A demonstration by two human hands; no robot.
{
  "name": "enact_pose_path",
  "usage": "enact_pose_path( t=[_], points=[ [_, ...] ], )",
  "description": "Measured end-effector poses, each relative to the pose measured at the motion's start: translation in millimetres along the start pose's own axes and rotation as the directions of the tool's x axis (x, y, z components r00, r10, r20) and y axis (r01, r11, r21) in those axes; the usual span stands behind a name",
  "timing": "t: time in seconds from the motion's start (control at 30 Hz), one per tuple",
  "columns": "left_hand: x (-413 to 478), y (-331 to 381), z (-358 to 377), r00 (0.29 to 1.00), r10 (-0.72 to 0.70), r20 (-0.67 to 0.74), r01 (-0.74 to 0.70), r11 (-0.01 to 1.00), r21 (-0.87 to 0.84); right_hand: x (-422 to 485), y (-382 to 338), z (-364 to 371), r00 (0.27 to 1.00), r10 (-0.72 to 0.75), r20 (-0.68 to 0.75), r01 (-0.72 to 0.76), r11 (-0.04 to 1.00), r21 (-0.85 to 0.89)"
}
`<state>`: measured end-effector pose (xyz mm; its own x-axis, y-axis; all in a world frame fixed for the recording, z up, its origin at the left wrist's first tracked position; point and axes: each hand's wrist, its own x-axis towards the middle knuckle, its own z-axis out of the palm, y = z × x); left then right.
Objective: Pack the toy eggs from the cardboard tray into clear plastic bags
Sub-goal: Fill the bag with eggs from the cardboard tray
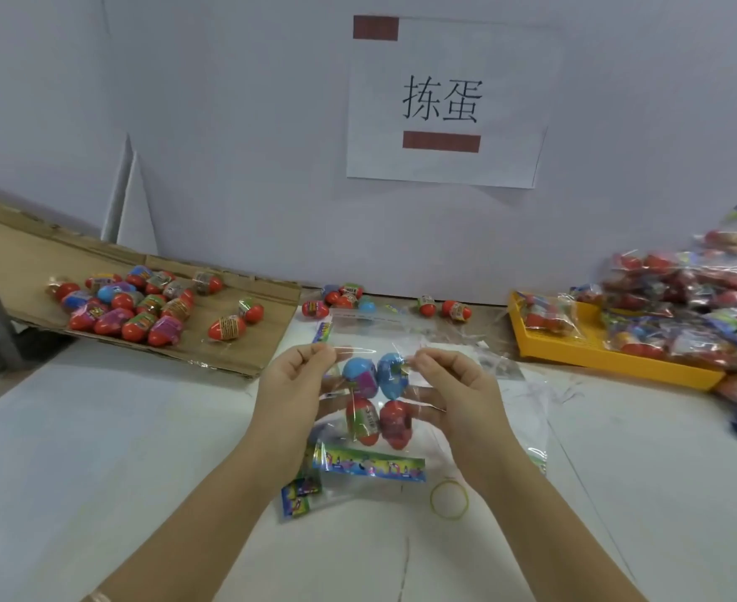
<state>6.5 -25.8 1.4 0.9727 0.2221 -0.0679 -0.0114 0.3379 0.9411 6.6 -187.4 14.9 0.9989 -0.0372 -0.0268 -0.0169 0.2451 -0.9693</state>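
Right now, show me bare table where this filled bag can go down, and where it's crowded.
Bare table: front left, between the cardboard tray and the left hand; front right, between the right hand and the yellow tray. Crowded: spare bags under the held clear bag, loose eggs along the wall, packed bags heaped on the yellow tray.

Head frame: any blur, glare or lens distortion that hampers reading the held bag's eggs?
Head view: wide-angle bending at the edges; packed bags far right look smeared; small glints on the clear bag that left hand and right hand pinch, toy eggs inside readable; lighting even.
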Motion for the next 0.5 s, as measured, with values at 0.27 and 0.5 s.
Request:
enact_pose_path(
  t=[0.27,0.5],
  points=[
    [0.6,-1.8,-2.8,0.984,-0.076,0.159,0.084,0.995,-0.047,1.0,6.3,-0.6,0.999,-0.048,-0.005,0.048,0.997,-0.059],
    [-8.0,-4.2,-4.9,0.968,0.036,0.246,-0.05,0.997,0.051,-0.8,7.8,1.0,0.984,-0.071,0.163,0.086,0.992,-0.087]
  ],
)
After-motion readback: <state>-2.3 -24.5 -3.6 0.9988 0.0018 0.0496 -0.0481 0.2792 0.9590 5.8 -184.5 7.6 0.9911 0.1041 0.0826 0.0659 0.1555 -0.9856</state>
